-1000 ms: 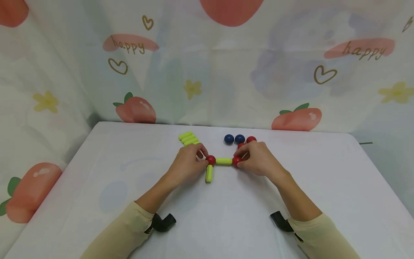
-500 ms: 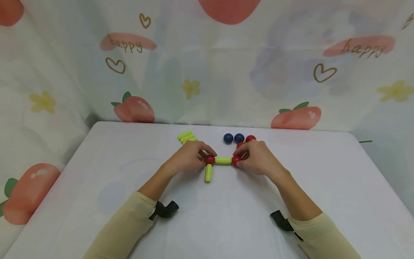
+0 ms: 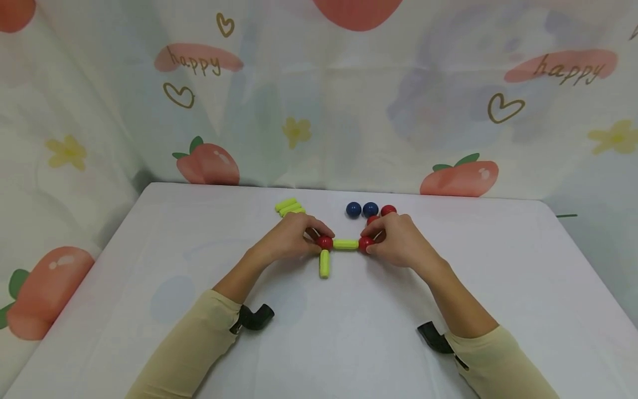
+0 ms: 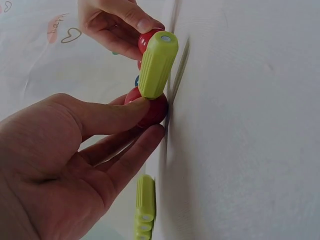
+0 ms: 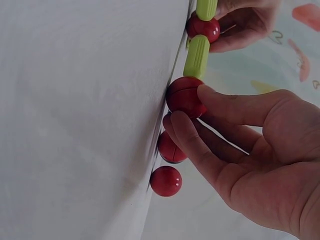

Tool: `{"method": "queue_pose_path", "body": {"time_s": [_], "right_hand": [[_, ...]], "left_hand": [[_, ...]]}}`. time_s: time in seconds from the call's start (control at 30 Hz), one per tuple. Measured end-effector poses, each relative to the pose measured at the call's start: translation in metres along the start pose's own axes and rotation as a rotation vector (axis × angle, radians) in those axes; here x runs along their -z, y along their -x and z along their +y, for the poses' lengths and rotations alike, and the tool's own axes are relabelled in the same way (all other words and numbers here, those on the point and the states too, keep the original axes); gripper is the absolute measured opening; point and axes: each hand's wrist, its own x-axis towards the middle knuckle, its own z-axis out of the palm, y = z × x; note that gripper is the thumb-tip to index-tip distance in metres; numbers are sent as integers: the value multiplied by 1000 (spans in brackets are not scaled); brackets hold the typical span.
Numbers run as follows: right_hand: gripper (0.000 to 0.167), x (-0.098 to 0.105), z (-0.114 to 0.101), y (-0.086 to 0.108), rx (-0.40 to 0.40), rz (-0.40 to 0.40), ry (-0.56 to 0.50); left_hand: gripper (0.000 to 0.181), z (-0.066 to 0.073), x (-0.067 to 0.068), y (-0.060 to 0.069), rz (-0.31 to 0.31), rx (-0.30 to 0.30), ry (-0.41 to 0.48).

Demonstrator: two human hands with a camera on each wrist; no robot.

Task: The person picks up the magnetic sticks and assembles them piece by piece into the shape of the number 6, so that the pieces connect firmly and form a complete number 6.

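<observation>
My left hand (image 3: 286,238) pinches a red ball (image 3: 325,243) between thumb and fingers, low over the white table. My right hand (image 3: 401,242) holds a second red ball (image 3: 366,244) the same way. A yellow-green rod (image 3: 345,244) spans the gap between the two balls, touching both. Another yellow-green rod (image 3: 324,264) sticks out from the left ball toward the front edge. In the left wrist view this rod (image 4: 159,67) has a small silvery disc on its free end. Fingers partly cover both balls.
Several spare yellow-green rods (image 3: 290,207) lie side by side behind my left hand. Behind my right hand are two dark blue balls (image 3: 353,209) and two loose red balls (image 3: 389,210). A patterned cloth (image 3: 329,127) hangs behind the table (image 3: 319,343).
My left hand has shifted its fingers further over the left red ball. My right hand has kept its hold. The front rod swings slightly to the right.
</observation>
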Motion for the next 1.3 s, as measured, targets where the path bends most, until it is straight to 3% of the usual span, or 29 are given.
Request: {"method": "queue_pose_path", "body": {"time_s": [0.47, 0.67, 0.97, 1.3], "right_hand": [[29, 1, 1, -2, 33, -19, 7], [31, 13, 2, 2, 44, -45, -16], [30, 26, 12, 3, -19, 90, -19], [43, 20, 17, -4, -27, 55, 13]], "left_hand": [[32, -2, 1, 0, -6, -23, 8], [32, -4, 0, -1, -4, -20, 11], [33, -4, 0, -1, -6, -9, 5], [34, -4, 1, -1, -4, -28, 4]]}}
